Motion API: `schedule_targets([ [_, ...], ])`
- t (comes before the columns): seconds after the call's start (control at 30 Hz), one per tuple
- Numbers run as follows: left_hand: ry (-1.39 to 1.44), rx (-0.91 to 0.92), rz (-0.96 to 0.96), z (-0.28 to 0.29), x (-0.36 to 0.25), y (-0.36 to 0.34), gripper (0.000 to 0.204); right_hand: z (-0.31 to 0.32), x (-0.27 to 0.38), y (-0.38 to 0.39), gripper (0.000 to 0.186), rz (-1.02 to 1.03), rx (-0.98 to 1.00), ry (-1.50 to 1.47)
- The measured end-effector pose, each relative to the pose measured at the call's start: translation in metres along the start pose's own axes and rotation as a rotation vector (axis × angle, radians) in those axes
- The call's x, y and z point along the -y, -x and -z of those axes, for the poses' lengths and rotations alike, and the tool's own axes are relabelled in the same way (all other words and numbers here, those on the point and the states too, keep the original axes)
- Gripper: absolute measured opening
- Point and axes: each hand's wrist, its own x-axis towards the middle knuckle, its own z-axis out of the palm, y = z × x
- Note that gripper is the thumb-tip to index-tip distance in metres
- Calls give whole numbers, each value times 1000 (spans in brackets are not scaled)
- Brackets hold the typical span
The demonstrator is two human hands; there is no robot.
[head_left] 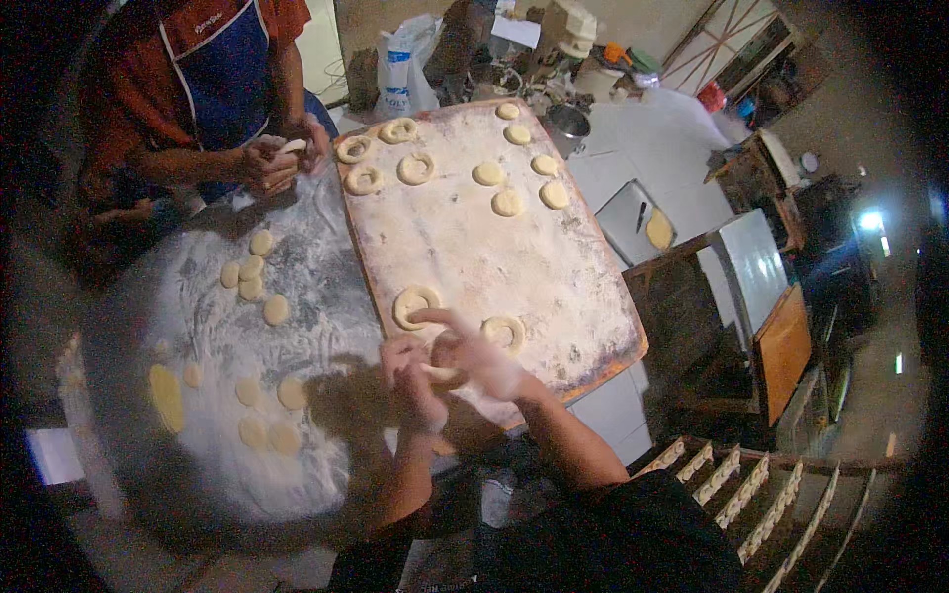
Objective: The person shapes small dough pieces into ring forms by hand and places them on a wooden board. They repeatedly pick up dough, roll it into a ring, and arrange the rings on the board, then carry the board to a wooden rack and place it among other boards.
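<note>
Over the near edge of a floured wooden board [465, 237], my two hands meet around a pale dough piece [442, 374]. My left hand [415, 385] grips it from the left, fingers curled. My right hand [484, 358] is on its other side, slightly blurred, with one finger reaching out to the left. Most of the dough is covered by my fingers, so its full shape is hidden. Just beyond my hands lie one dough ring [416, 306] and, to its right, a second dough ring [503, 336].
At left, a floured round table [326, 296] carries several dough discs [276, 310]. A co-worker [213, 99] in a blue apron handles dough there. More rings [416, 168] and discs [508, 203] lie on the board's far part. Racks of dough [741, 489] stand lower right.
</note>
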Motion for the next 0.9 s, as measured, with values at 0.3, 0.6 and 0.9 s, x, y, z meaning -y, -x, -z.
schedule_targets([
  [0.3,-408,296,65,-119,-7,9,16,85,-2,60,35,29,-392,-10],
  [0.6,-488,442,-4,-168,-14,1,10,135,-20,78,26,-36,-493,173],
  [0.9,-339,414,7,-177,-6,11,9,153,-12,92,42,274,-317,-259],
])
